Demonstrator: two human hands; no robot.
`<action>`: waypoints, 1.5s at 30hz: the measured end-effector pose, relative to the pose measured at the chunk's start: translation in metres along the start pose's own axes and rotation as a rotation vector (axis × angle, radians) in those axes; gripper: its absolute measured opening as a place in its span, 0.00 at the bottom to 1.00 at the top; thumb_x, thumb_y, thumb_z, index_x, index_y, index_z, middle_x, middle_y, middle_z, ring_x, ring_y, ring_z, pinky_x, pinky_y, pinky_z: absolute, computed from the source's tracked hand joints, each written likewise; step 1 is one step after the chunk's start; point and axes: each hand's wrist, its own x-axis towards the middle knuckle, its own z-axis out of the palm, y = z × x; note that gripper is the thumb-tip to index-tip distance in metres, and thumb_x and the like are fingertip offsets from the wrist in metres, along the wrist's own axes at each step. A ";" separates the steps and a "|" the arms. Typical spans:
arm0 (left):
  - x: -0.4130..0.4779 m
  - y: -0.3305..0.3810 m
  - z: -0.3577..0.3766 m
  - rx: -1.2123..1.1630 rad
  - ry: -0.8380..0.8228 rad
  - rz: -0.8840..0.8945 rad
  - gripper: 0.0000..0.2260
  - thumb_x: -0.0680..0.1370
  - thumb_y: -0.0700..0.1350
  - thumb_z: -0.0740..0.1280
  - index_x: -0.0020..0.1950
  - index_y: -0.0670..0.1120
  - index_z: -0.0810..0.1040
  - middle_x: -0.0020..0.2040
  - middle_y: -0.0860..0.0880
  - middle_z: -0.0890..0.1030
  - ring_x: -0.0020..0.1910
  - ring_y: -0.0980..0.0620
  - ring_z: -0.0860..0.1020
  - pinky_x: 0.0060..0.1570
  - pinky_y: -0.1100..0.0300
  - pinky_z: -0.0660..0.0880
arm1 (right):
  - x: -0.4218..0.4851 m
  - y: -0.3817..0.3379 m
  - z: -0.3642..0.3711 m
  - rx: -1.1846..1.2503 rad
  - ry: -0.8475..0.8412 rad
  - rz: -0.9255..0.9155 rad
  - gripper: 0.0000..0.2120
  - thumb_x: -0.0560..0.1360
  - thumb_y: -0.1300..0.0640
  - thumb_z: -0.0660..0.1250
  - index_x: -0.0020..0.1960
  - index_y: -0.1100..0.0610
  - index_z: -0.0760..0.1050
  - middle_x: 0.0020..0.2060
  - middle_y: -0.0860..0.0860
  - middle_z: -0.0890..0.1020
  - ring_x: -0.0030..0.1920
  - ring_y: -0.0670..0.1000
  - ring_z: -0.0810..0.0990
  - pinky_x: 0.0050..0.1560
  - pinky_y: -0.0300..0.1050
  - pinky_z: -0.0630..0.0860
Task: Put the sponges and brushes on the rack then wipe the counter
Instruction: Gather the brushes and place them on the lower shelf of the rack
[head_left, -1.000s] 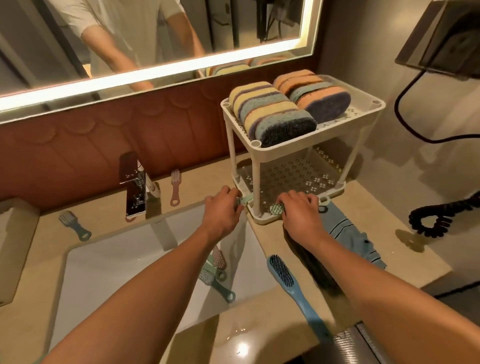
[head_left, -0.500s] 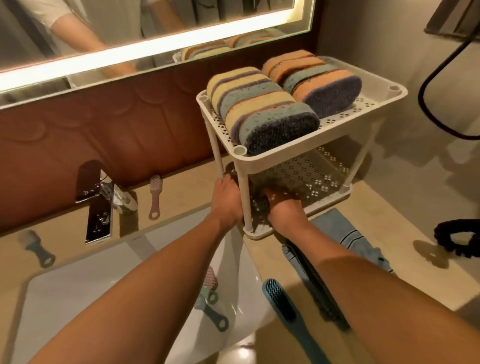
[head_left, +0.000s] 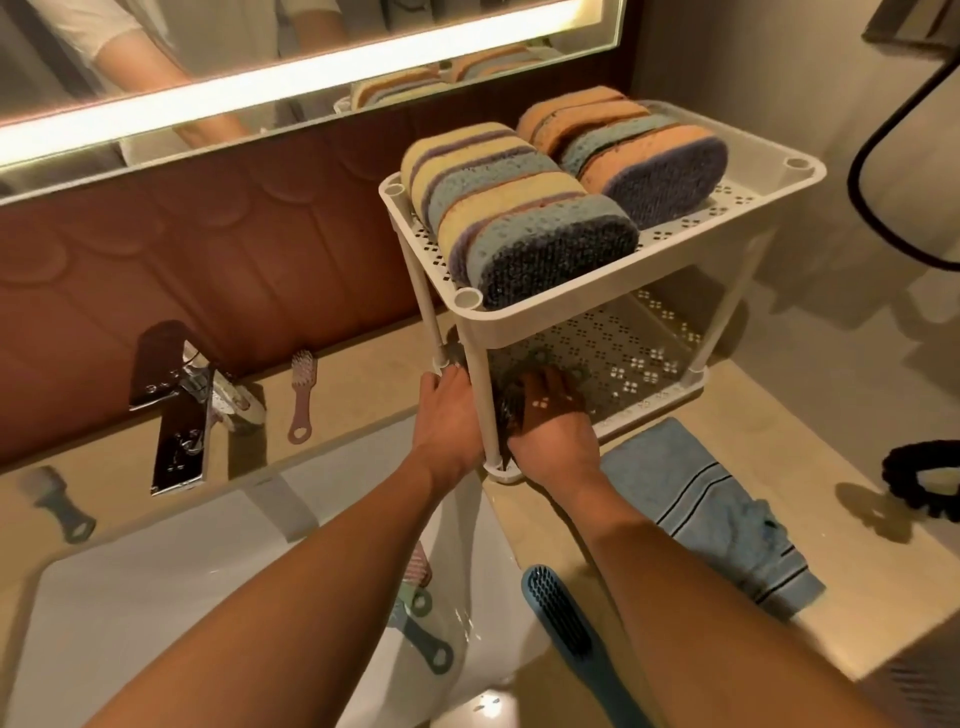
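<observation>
Flanking the rack's front post sit left hand and right hand.

Both bare forearms reach forward side by side, wrists nearly straight. The left hand lies back up, its fingers bent downward at the knuckles, their tips hidden. The right hand, just right of those fingers, is palm down, its fingers pointing ahead in deep shadow; their grip cannot be made out.
</observation>
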 end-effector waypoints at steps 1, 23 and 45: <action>0.000 0.000 0.001 0.006 -0.004 -0.004 0.02 0.77 0.50 0.62 0.45 0.56 0.68 0.46 0.51 0.74 0.50 0.49 0.73 0.59 0.51 0.66 | 0.000 -0.001 0.001 -0.025 -0.012 0.002 0.31 0.73 0.51 0.73 0.72 0.57 0.69 0.71 0.58 0.71 0.69 0.62 0.70 0.65 0.57 0.72; 0.002 0.003 0.001 0.123 -0.161 0.004 0.32 0.79 0.61 0.63 0.79 0.52 0.58 0.79 0.45 0.62 0.79 0.43 0.56 0.74 0.30 0.47 | 0.010 0.004 0.014 -0.098 -0.191 -0.089 0.31 0.76 0.46 0.68 0.76 0.42 0.60 0.74 0.49 0.65 0.73 0.58 0.66 0.73 0.58 0.67; 0.004 0.004 -0.003 0.136 -0.020 -0.025 0.19 0.76 0.55 0.69 0.65 0.51 0.73 0.62 0.46 0.76 0.67 0.44 0.70 0.68 0.42 0.64 | 0.016 0.008 0.024 -0.140 -0.087 -0.124 0.22 0.75 0.47 0.66 0.69 0.42 0.70 0.67 0.49 0.75 0.68 0.57 0.73 0.70 0.58 0.70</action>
